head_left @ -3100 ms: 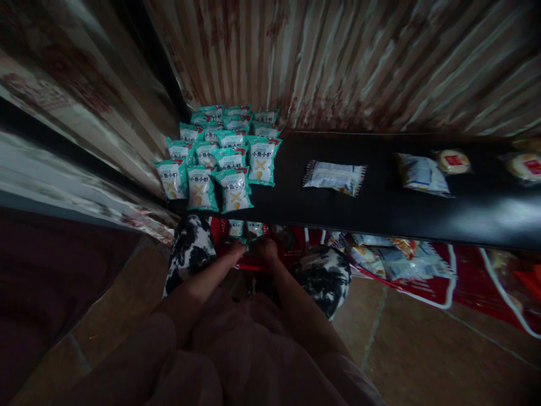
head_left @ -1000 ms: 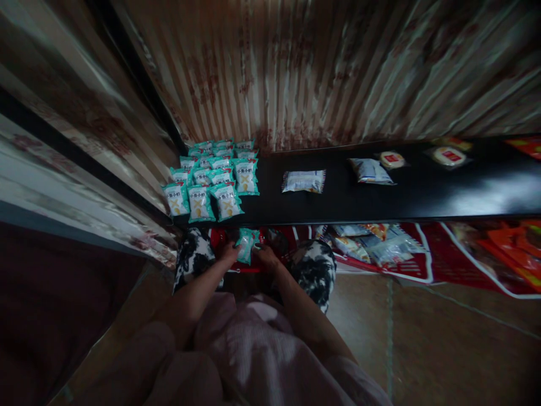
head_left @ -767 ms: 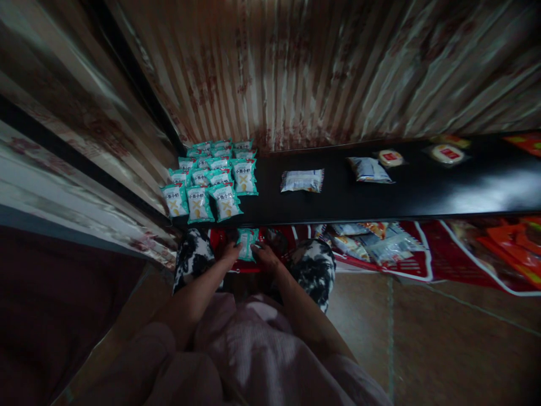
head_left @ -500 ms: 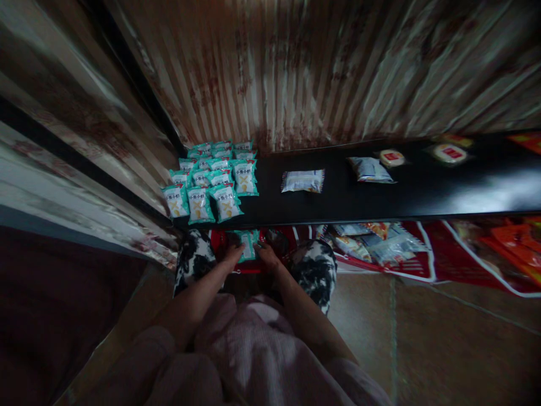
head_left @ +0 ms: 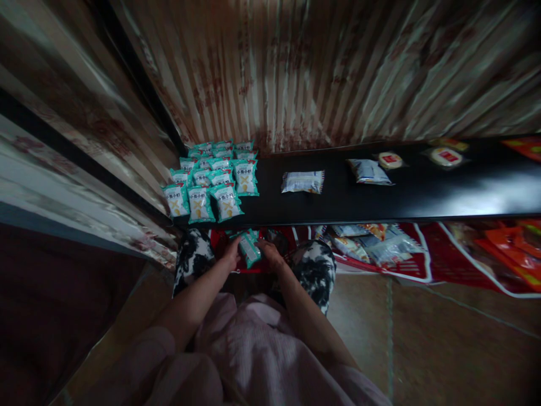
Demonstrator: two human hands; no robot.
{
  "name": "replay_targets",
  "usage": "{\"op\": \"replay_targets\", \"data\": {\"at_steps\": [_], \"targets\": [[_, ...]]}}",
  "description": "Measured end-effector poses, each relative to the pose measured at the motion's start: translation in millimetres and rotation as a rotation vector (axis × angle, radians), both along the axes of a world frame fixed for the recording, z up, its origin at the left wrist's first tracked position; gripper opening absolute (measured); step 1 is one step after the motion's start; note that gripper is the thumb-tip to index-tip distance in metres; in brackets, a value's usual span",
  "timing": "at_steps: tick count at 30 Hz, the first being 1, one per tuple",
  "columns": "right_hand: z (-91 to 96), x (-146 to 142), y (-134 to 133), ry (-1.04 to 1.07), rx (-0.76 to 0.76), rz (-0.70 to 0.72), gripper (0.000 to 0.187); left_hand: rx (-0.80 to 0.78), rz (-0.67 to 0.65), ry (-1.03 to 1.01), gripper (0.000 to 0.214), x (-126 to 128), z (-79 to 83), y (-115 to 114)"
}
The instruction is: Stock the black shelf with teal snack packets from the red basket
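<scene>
Between my knees, over a red bag [head_left: 217,239], a green-and-white snack packet [head_left: 250,251] is tilted, its back with small print facing up. My left hand [head_left: 230,254] grips its left side and my right hand [head_left: 270,254] its right side; the fingertips are partly hidden. Just beyond, on the left end of a black shelf [head_left: 270,208], several matching snack packets [head_left: 228,201] stand in stacked rows with their fronts toward me.
Farther right on the shelf lie a white packet [head_left: 302,181], another pale packet [head_left: 369,171] and two round wrapped snacks [head_left: 390,160]. Under the shelf edge, red bags hold assorted packets [head_left: 380,245] and orange packages [head_left: 509,251]. A striped curtain [head_left: 270,84] hangs behind.
The packet between my hands has turned from roughly straight to slanted and come slightly nearer to me. My hands shifted with it. The packets on the shelf have stayed put.
</scene>
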State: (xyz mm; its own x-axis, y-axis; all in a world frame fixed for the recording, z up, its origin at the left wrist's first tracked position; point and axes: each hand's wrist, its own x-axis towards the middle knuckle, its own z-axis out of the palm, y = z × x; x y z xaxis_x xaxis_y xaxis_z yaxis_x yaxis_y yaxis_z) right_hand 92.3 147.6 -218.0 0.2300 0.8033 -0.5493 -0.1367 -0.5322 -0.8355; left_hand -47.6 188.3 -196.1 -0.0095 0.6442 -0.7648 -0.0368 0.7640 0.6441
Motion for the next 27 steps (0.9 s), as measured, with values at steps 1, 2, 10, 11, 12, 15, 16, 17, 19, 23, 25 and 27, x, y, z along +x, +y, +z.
{"op": "replay_targets", "data": {"at_steps": [1,2,10,11,12,15,16,17,19,23,25,27], "targets": [[0.7,0.6,-0.7,0.002,0.008,0.005,0.037,-0.015,0.021,-0.020,0.031,0.2,1.7,0.6],[1.2,1.1,-1.5,0.002,0.014,0.010,0.037,-0.030,0.041,-0.037,0.030,0.3,3.4,1.0],[4.3,2.8,-7.8,-0.042,0.040,0.043,0.037,-0.084,0.131,-0.092,0.021,1.8,9.9,1.4],[5.0,2.3,-8.7,-0.054,0.048,0.050,0.036,-0.080,0.143,-0.088,0.020,2.0,9.7,1.3],[5.5,1.6,-9.9,-0.069,0.060,0.057,0.035,-0.074,0.156,-0.081,0.020,2.2,9.2,1.0],[5.9,-1.2,-14.7,-0.131,0.103,0.081,0.038,-0.061,0.192,-0.061,0.018,3.0,8.0,-0.3],[5.8,-2.0,-16.3,-0.159,0.118,0.087,0.040,-0.059,0.202,-0.056,0.017,3.4,7.9,-1.1],[5.8,-2.6,-17.7,-0.189,0.134,0.092,0.043,-0.057,0.212,-0.052,0.017,3.9,8.0,-1.9],[6.4,-3.5,-19.4,-0.258,0.169,0.101,0.044,-0.053,0.228,-0.046,0.015,5.0,8.7,-3.9],[11.9,-3.8,-17.2,-0.399,0.257,0.152,0.041,-0.047,0.250,-0.023,0.011,7.3,11.5,-7.6],[15.9,-3.9,-14.4,-0.457,0.287,0.197,0.039,-0.049,0.256,-0.009,0.011,8.3,13.1,-8.8],[19.6,-3.9,-11.5,-0.504,0.295,0.242,0.037,-0.054,0.259,0.001,0.011,9.4,15.2,-9.5]]}}
